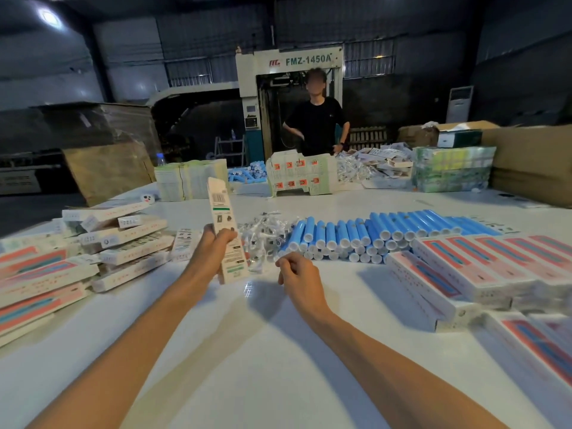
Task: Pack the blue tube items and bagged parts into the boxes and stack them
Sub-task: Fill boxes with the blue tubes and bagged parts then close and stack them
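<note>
Left hand [216, 246]: grip closed round a long white box [221, 212], barcode side showing, held upright above the desk [263, 335]. Right hand [298, 274]: grip curled, contents indeterminable. Beyond lie clear bagged parts [263, 233] and white-capped blue tubes [356, 233], stacked in rows.

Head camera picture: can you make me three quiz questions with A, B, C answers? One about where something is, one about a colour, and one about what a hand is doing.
1. Where is the pile of tubes?
A) on the floor
B) right of the little bags
C) inside a big carton

2. What colour are the tubes?
A) blue
B) red
C) green

3. What is the left hand doing?
A) lying flat
B) waving
C) holding up a box

Answers:
1 B, the tubes lie on the table just right of the little bags.
2 A, their bodies are blue.
3 C, its fingers wrap around the box, which stands on end.
</note>
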